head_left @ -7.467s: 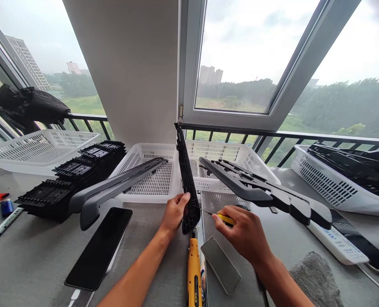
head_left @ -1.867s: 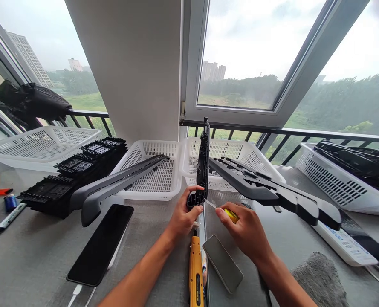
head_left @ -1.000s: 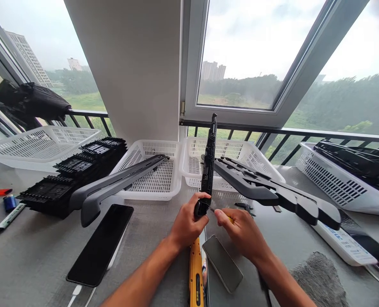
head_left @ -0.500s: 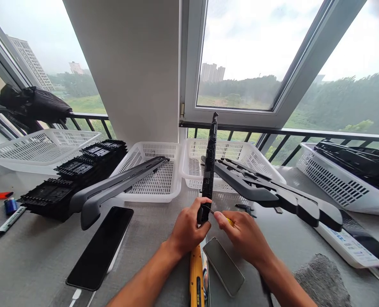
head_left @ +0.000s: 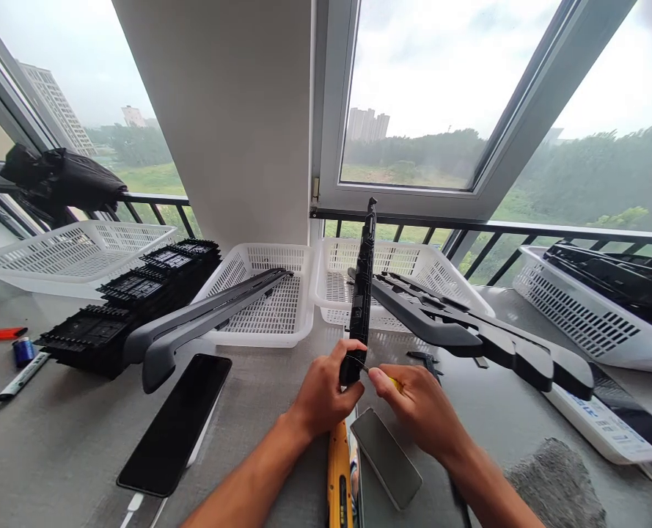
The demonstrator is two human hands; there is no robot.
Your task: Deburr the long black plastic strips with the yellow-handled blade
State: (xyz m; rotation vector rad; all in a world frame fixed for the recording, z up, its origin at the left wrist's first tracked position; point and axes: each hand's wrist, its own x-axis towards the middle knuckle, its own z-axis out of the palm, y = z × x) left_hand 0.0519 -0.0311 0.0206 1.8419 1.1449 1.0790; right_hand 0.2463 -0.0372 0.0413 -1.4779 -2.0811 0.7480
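My left hand (head_left: 326, 392) is closed round the lower end of a long black plastic trim part (head_left: 361, 282), which stands nearly upright before me. In my right hand (head_left: 414, 400) is a yellow-handled tool (head_left: 396, 383) with a thin metal tip. That tip lies against or very near the part's lower end, beside my left fingers; actual contact is hard to make out. Below my hands, a yellow tool body (head_left: 338, 477) and a grey phone (head_left: 387, 458) lie on the table.
White baskets (head_left: 265, 341) stand along the back, with dark grey curved rails (head_left: 414, 323) resting across two of them. To the left are stacked black plastic parts (head_left: 133, 286) and a black phone (head_left: 177, 425). A grey cloth (head_left: 557, 484) lies at right front.
The tool tip has shifted slightly at the part's lower end, with my right hand marginally lower. My left hand keeps its hold; the view has moved a little.
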